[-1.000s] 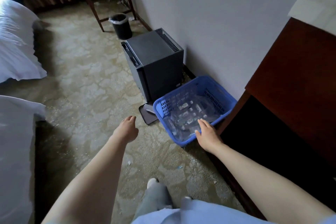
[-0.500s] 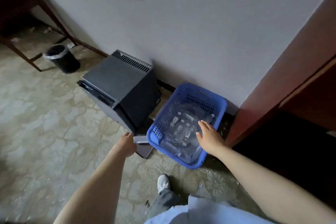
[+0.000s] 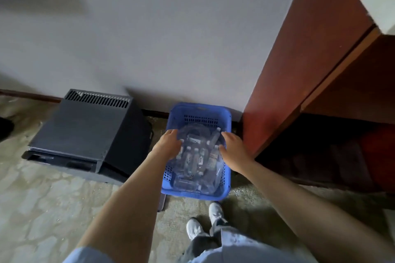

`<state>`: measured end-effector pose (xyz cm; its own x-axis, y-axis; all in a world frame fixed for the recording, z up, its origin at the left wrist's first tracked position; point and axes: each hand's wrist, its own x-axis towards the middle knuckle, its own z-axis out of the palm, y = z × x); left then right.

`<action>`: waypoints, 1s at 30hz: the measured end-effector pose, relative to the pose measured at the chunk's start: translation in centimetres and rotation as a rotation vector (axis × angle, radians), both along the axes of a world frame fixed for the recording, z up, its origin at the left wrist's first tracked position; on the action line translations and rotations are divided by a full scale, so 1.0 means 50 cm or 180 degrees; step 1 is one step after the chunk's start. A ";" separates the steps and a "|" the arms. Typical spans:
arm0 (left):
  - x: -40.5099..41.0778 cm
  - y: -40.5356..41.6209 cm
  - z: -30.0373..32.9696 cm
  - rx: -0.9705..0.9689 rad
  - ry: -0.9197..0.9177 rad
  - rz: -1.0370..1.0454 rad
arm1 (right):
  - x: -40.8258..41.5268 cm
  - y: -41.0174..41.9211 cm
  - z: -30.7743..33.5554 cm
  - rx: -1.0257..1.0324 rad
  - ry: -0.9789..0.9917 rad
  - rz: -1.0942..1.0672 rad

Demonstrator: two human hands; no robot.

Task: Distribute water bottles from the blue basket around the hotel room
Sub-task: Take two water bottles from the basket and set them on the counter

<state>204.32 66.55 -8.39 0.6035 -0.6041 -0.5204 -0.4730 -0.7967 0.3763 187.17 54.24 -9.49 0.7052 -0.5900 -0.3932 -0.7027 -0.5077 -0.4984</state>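
A blue plastic basket (image 3: 227,117) stands on the carpet against the white wall. It holds several clear water bottles (image 3: 195,157) with white caps, lying jumbled, some in clear wrap. My left hand (image 3: 167,145) reaches in over the basket's left side, fingers spread and pointing down at the bottles. My right hand (image 3: 234,148) comes in from the right side in the same way, thumb and fingers apart over the bottles. Neither hand plainly grips a bottle; the fingertips are partly hidden among them.
A black mini fridge (image 3: 85,132) sits on the floor just left of the basket. A reddish wooden cabinet (image 3: 299,74) rises on the right, with a dark recess below. My white shoes (image 3: 214,212) stand right in front of the basket on patterned carpet.
I have turned to face the basket and the wall. My left hand moved right from beside the fridge into the basket. The right hand shifted from the front rim to the bottles.
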 end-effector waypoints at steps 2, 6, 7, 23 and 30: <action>-0.002 -0.020 0.006 0.0000 -0.0011 -0.0091 | 0.013 -0.007 -0.003 -0.0018 0.0016 -0.0001; 0.015 -0.013 0.000 0.0065 -0.0081 -0.0140 | 0.044 -0.017 -0.006 -0.0143 0.0070 0.0121; 0.023 -0.008 0.001 0.0084 -0.0112 -0.0132 | 0.053 -0.018 -0.006 -0.0135 0.0073 0.0170; 0.106 0.044 -0.020 -0.0083 -0.0158 -0.0458 | 0.115 0.052 -0.010 -0.0102 -0.0273 -0.0794; 0.128 0.163 -0.085 0.0050 -0.0071 -0.0825 | 0.086 0.248 -0.067 0.0124 -0.0187 -0.1225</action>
<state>210.70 74.72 -12.61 0.4411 -0.7319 -0.5193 -0.6700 -0.6536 0.3520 191.46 66.65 -12.83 0.4572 -0.8011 -0.3861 -0.8079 -0.1926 -0.5570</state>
